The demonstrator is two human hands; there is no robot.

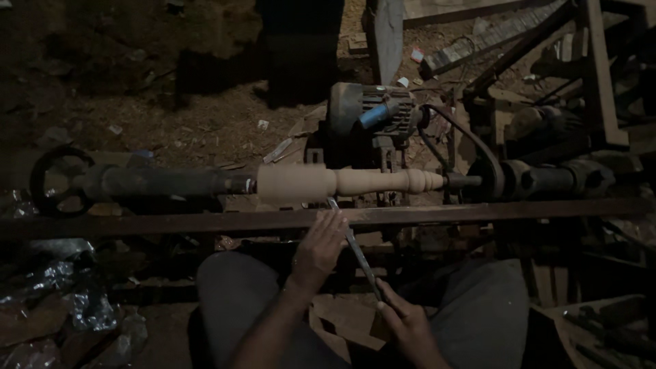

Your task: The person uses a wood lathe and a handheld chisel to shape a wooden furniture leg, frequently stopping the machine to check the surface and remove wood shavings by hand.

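hands (362,280) grip chisel (354,249); tip meets turned spindle (348,182)

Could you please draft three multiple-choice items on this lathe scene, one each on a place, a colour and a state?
1. Where does the chisel tip meet the wooden spindle?
A. thick section
B. far right end
C. handwheel

2. What colour is the cylinder on the motor?
A. red
B. blue
C. yellow

3. How is the chisel held?
A. one hand
B. both hands
C. lying loose

Answers: 1 A, the blade ends under the thick part. 2 B, it shows blue. 3 B, left hand steadies the blade on the rail, right hand grips the rear.
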